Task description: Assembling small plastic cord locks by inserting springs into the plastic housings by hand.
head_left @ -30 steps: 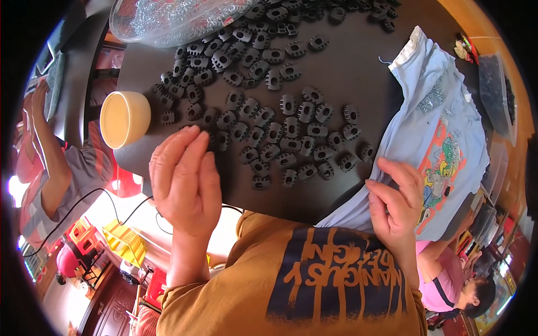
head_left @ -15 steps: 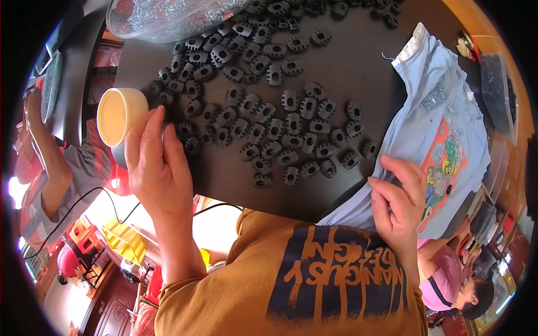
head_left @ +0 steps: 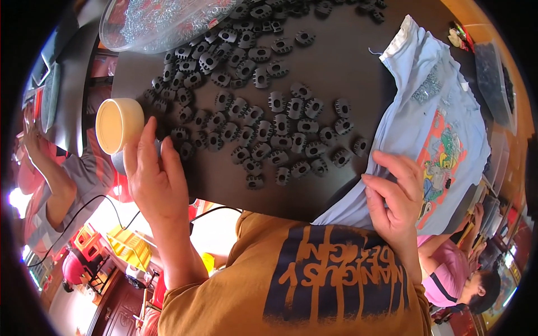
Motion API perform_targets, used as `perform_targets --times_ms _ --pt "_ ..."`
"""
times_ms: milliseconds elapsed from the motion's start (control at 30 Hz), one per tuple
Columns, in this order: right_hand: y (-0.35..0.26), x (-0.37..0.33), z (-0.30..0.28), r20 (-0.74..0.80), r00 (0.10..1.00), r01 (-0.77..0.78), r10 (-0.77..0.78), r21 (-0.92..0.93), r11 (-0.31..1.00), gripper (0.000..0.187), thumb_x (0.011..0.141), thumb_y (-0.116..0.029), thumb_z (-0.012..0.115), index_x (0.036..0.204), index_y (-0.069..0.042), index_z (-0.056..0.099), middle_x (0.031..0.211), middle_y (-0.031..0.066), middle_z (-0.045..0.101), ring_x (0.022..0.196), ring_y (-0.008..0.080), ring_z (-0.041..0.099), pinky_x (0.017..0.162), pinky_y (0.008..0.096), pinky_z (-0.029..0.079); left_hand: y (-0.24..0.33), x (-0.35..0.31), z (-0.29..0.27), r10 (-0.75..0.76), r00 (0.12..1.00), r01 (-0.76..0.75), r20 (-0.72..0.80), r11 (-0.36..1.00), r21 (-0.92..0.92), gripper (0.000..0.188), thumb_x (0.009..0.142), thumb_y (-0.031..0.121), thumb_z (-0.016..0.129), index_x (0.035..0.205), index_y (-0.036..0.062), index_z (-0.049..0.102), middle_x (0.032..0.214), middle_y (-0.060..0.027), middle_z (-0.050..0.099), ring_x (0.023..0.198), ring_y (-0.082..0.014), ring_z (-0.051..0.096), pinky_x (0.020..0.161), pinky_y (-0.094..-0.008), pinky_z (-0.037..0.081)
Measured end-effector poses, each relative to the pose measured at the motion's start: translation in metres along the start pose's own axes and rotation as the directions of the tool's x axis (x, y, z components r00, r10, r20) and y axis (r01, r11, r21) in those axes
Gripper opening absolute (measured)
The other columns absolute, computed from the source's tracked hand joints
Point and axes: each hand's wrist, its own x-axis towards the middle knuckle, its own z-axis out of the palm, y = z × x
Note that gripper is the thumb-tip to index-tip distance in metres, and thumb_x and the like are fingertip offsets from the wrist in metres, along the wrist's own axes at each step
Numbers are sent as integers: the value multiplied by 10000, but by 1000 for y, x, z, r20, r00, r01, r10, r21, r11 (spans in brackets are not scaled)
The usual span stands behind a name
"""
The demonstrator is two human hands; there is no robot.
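Observation:
My left hand (head_left: 156, 176) is at the table's left edge, fingers stretched and thumb apart, with nothing visibly held. Beside its fingertips stands a round cream-coloured cup-like piece (head_left: 115, 126) on a grey base (head_left: 119, 162), partly hidden by the hand; whether they touch I cannot tell. My right hand (head_left: 395, 193) rests by the near edge of a light blue printed cloth (head_left: 400, 117), fingers loosely bent and apart. Small metal springs (head_left: 428, 87) lie on that cloth. Between my hands spread many black toothed plastic pieces (head_left: 263, 131), which look like hair claw clip halves.
A clear tub of metal springs (head_left: 168, 22) stands at the far left of the dark table (head_left: 358, 61). Another clear bin (head_left: 496, 84) is at the far right. One person (head_left: 61, 185) sits to the left, another in pink (head_left: 448, 274) to the right. A black cable (head_left: 213, 210) hangs below the table edge.
The view has shifted slightly, so the table's contents appear a little lower left or higher. Both hands keep nearly the same pose and place.

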Motion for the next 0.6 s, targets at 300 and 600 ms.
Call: perform_targets --times_ms 300,600 --pt "3 -3 -3 -15 1000 -3 4 48 999 255 646 24 698 883 -67 672 1099 95 626 900 270 554 757 353 422 10 -2 -6 -33 998 32 -45 999 -23 249 818 44 647 1063 8 619 962 -93 602 619 -129 526 546 -249 418" --pt "-6 -6 -16 -45 992 -61 122 669 741 171 775 -7 650 945 -8 652 944 132 647 843 252 614 739 317 474 75 -25 -6 246 966 -73 73 537 -840 360 721 -14 686 1059 -39 564 1030 -136 535 735 -103 479 549 -189 388"
